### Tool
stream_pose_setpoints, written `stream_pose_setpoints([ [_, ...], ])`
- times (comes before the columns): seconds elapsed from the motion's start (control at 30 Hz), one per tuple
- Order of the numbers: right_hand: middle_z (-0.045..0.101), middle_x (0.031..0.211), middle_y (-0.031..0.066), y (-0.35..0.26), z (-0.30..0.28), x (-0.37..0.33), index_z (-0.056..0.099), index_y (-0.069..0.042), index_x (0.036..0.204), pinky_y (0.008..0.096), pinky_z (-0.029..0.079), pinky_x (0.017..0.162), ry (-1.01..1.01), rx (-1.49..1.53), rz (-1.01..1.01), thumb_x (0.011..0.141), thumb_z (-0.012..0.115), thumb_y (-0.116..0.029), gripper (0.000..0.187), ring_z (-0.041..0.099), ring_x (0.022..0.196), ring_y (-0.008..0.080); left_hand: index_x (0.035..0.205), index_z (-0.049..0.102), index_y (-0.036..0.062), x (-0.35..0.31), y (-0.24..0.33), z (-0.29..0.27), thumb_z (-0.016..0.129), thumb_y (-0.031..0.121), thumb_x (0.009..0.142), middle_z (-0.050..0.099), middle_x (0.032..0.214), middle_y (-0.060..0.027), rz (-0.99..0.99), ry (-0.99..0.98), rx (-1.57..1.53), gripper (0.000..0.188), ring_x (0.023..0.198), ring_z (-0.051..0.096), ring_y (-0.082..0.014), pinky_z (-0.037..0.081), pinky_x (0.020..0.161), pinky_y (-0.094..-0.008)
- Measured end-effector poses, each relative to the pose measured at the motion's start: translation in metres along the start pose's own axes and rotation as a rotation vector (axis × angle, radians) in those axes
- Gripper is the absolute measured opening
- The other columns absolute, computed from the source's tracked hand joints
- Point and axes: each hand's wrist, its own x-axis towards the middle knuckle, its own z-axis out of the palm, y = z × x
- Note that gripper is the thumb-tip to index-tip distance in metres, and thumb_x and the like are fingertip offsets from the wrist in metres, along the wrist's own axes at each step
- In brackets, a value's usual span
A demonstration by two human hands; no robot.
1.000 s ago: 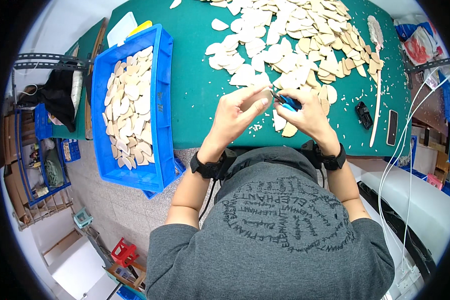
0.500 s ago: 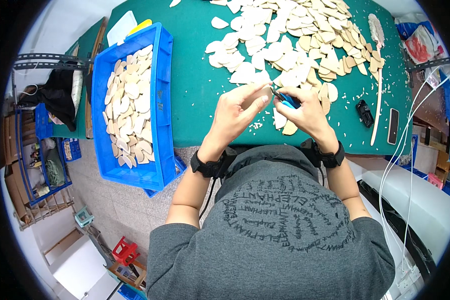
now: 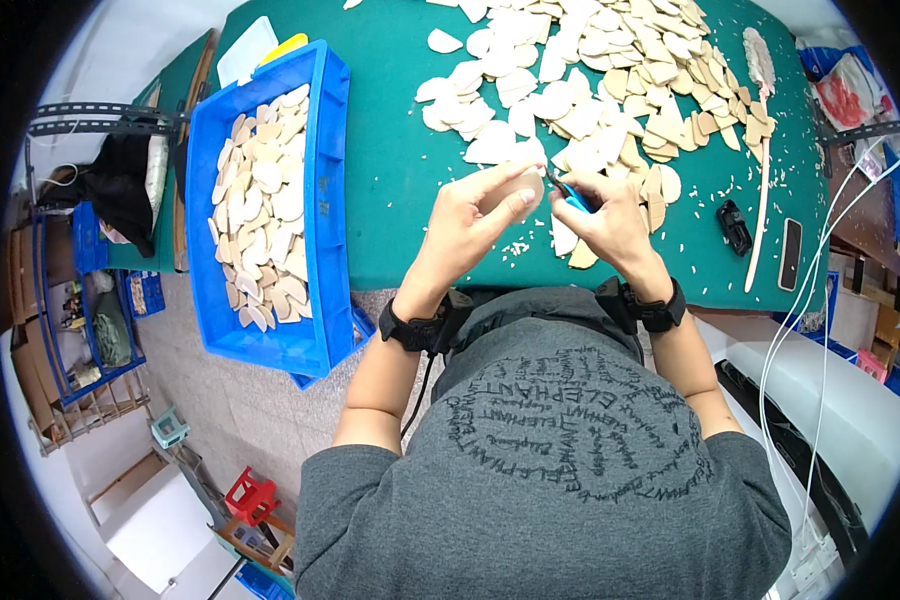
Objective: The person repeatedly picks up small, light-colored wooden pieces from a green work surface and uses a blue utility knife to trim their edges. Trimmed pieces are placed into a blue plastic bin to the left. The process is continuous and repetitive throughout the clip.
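Observation:
My left hand is closed on a flat, rounded beige piece, pinched between thumb and fingers over the near edge of the table. Wrapped in my right hand are small nippers with blue handles. Their dark jaws point left, close to the upper right edge of the held piece; whether they touch it I cannot tell. Beyond both hands lies a wide pile of similar flat beige pieces, many with one rounded side. Small pale trimmings are scattered on the green tabletop around my hands.
To the left stands a blue plastic crate with many beige pieces inside. On the right of the table lie a fluffy-headed stick, a small black object and a phone. White cables hang beyond the right edge.
The piece in my left hand has turned, so more of its flat face shows. The nippers have shifted slightly in my right hand, their jaws pointing more upward.

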Motion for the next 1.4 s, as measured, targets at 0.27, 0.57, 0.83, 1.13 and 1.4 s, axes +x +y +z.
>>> stream_pose_setpoints([
  [0.27,0.058,0.063,0.0012,0.025,-0.006,-0.004,0.065,-0.001,0.084,0.0218,0.040,0.054,0.082,0.173,0.107,0.077,0.067,-0.016,0.017,0.050,0.058,0.0048,0.117,0.054,-0.0006,-0.031,-0.029,-0.119,0.053,0.020,0.095,0.065,0.100,-0.0117,-0.004,0.753,-0.281,0.031,0.073,0.055,-0.0048,0.038,0.053,-0.0178],
  [0.57,0.056,0.064,0.0004,0.025,-0.015,-0.016,0.064,-0.001,0.084,0.0226,0.039,0.053,0.078,0.160,0.238,0.078,0.066,-0.016,0.017,0.047,0.057,0.0057,0.114,0.058,0.0024,0.047,-0.156,-0.005,0.070,0.046,0.075,0.054,0.114,-0.0190,-0.268,0.283,0.574,0.060,0.105,0.052,-0.0290,0.046,0.087,-0.0397],
  [0.83,0.063,0.076,0.0012,0.017,-0.027,-0.027,0.064,0.002,0.091,0.0207,0.044,0.063,0.093,0.062,0.238,0.079,0.067,-0.011,0.018,0.055,0.069,0.0064,0.097,0.061,0.0048,0.065,-0.140,0.042,0.073,0.026,0.077,0.058,0.113,-0.0156,0.097,0.259,0.322,0.032,0.110,0.052,-0.0244,0.044,0.088,-0.0356],
  [1.13,0.063,0.075,0.0110,0.004,-0.017,-0.004,0.064,-0.002,0.093,0.0297,0.047,0.062,0.005,-0.039,0.068,0.075,0.067,-0.021,0.026,0.060,0.065,0.0193,0.105,0.062,-0.0003,0.023,-0.032,0.013,0.069,0.013,0.085,0.066,0.098,-0.0063,-0.034,0.095,-0.244,0.024,0.091,0.062,-0.0118,0.050,0.080,-0.0243],
  [1.4,0.063,0.075,0.0121,-0.009,-0.008,0.005,0.064,-0.002,0.092,0.0313,0.049,0.064,-0.009,-0.114,-0.040,0.074,0.067,-0.021,0.026,0.063,0.067,0.0228,0.100,0.065,-0.0010,0.007,-0.009,0.004,0.070,0.014,0.084,0.067,0.094,-0.0068,0.016,0.190,-0.068,0.022,0.087,0.063,-0.0114,0.050,0.076,-0.0237],
])
